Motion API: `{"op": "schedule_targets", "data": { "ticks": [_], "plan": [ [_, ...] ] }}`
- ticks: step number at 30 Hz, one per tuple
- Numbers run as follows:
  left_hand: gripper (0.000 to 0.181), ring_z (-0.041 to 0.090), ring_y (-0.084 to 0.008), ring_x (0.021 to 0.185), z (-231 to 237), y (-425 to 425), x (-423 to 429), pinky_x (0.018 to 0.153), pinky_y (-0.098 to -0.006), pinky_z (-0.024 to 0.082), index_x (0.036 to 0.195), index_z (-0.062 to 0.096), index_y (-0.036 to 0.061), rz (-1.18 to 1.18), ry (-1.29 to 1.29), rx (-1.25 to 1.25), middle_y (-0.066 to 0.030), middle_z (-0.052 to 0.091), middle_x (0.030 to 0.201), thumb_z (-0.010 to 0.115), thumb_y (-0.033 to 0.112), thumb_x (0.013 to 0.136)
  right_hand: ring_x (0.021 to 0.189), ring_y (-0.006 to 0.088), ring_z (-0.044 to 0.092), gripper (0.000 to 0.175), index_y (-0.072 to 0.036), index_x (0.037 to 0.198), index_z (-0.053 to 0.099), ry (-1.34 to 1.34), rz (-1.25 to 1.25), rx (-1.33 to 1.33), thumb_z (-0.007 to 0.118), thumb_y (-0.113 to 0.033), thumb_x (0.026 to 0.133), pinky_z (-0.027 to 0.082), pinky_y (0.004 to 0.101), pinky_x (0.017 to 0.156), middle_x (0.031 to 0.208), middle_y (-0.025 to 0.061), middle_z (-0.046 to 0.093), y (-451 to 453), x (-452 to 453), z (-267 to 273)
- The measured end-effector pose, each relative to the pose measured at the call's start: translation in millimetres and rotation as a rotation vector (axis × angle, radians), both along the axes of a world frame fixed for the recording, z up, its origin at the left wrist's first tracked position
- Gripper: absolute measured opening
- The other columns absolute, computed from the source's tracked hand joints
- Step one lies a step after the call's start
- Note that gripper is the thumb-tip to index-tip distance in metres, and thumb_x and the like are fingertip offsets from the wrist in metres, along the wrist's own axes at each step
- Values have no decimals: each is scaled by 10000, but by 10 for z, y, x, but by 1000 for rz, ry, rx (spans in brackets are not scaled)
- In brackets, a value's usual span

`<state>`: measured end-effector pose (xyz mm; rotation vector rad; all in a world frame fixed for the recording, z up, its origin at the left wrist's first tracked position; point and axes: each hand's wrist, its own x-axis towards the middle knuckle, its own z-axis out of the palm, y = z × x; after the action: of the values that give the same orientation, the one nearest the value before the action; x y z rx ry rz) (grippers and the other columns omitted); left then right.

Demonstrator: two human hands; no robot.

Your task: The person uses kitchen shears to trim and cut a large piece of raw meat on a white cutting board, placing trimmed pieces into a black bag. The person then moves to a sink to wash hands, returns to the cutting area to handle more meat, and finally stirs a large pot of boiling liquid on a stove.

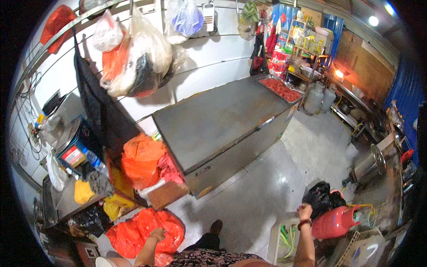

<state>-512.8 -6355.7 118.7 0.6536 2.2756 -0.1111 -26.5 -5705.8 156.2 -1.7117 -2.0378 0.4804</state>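
Observation:
My left hand (158, 234) is over a large red plastic bag (130, 235) on the floor at the lower left, its fingers curled against the plastic; whether it grips the bag cannot be told. Raised at the lower right is my right hand (304, 211), its fingers curled in and no object visible in it, with a dark bracelet at the wrist. Near it are a black plastic bag (318, 198) and a red gas cylinder (333, 223). Below that hand a pale crate (275, 238) holds a green hose (289, 243).
A chest freezer (220, 116) with a grey top fills the middle, bearing a metal tray of red meat (280, 89) at its far end. Orange and red bags (141, 160) lie beside it. Grey gas cylinders (313, 98) stand by a shelf. A bucket (111, 262) is at the bottom left.

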Motion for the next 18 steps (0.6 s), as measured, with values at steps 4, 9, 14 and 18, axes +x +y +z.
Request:
{"op": "schedule_targets", "data": {
  "ticks": [4,9,14,18],
  "plan": [
    [380,623,-339,1032,108,443,-530,865,-423,519,1121,652,145,7,61,87,-159,646,1121,634,273,764,787,285,631,164,-40,956,640,-75,-1,40,611,-120,815,506,394,682,865,125,660,1122,-407,585],
    [280,655,-328,927,1780,3074,-1379,796,-370,527,1000,682,28,-95,114,550,-205,660,1041,663,177,765,798,197,622,230,-70,1101,621,-567,546,43,555,-195,919,515,333,703,953,59,659,1878,-154,767],
    [285,653,-204,858,2818,5272,-2108,773,-317,517,1069,649,-33,-173,-90,916,-149,678,990,616,-11,787,1023,286,598,236,-124,998,687,-895,-294,-424,590,-240,818,494,435,793,1017,70,675,2129,-207,546],
    [293,631,-155,802,3542,6804,-2560,750,-288,513,1088,639,-39,-324,108,929,-106,677,990,621,-15,796,961,300,637,241,-79,910,706,-691,-167,-445,620,-276,802,527,416,779,993,119,686,2656,228,-80]
  ]
}}
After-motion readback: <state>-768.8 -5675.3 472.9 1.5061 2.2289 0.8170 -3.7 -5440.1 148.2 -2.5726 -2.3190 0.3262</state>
